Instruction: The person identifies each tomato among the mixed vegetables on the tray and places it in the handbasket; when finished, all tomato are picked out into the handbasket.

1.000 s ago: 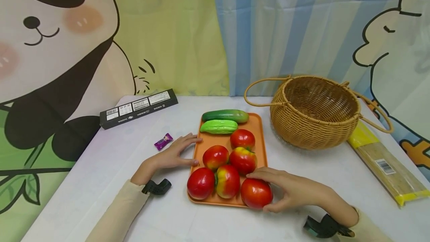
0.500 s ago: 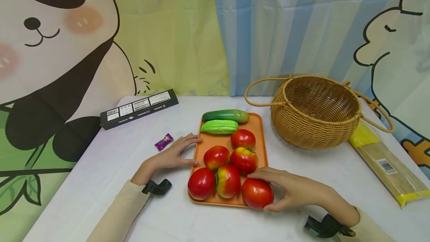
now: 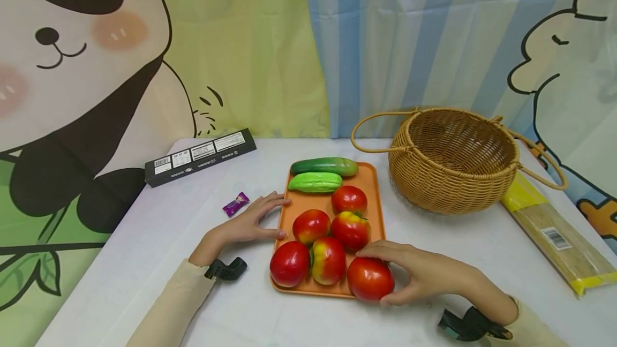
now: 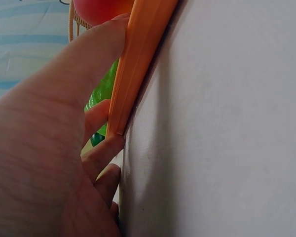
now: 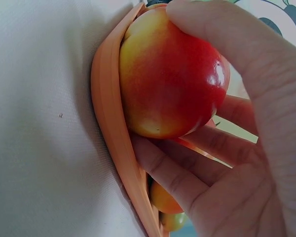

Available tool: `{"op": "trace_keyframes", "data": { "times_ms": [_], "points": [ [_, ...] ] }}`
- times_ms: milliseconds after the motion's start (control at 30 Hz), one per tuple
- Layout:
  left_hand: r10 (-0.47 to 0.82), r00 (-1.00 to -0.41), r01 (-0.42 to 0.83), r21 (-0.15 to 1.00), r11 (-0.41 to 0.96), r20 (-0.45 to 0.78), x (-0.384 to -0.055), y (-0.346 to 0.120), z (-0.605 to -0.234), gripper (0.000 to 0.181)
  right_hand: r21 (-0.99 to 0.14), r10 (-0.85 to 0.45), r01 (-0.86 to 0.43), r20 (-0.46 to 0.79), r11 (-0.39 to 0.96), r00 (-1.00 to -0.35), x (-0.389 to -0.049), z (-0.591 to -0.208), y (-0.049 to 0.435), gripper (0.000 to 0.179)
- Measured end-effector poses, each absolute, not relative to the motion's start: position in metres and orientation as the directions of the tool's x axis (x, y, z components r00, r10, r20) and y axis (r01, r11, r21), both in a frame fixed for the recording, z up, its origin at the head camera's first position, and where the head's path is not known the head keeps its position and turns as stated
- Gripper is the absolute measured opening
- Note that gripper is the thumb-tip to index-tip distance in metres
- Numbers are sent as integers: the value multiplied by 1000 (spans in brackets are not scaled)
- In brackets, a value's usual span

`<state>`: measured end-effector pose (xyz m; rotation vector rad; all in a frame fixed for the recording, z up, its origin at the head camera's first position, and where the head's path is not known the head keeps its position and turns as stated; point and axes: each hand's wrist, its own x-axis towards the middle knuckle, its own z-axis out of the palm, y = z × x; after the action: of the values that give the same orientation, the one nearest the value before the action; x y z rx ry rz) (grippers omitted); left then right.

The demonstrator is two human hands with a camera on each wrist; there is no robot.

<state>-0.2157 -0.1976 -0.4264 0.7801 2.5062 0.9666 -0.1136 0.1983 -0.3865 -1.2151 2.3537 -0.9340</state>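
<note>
In the head view, an orange tray holds several shiny red fruits shaded with yellow, shaped like tomatoes, below a dark green cucumber and a lighter green one. My right hand grips the tomato at the tray's near right corner, thumb on one side and fingers on the other. The right wrist view shows this tomato resting against the tray rim. At the tray's left edge, my left hand lies with thumb and fingertips spread along the rim.
Beyond the tray to the right stands a wicker basket with its handles folded out. A yellow-ended clear packet lies right of it. On the left are a black box and a small purple wrapped candy. A printed curtain hangs behind.
</note>
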Motion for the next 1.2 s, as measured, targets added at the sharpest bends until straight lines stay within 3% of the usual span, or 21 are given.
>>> {"op": "trace_keyframes", "data": {
  "times_ms": [800,1000,1200],
  "points": [
    [598,-792,363,693,623,-122,-215,-198,-426,74,-647,-804,-623,25,440,-594,-110,-370,203,63],
    [597,-793,360,700,617,-119,-215,-198,-426,74,-622,-777,-614,14,486,-629,-109,-362,206,63],
    [610,-786,385,698,604,-95,-216,-198,-425,73,-565,-746,-654,98,503,-658,-110,-358,209,62]
  ]
}}
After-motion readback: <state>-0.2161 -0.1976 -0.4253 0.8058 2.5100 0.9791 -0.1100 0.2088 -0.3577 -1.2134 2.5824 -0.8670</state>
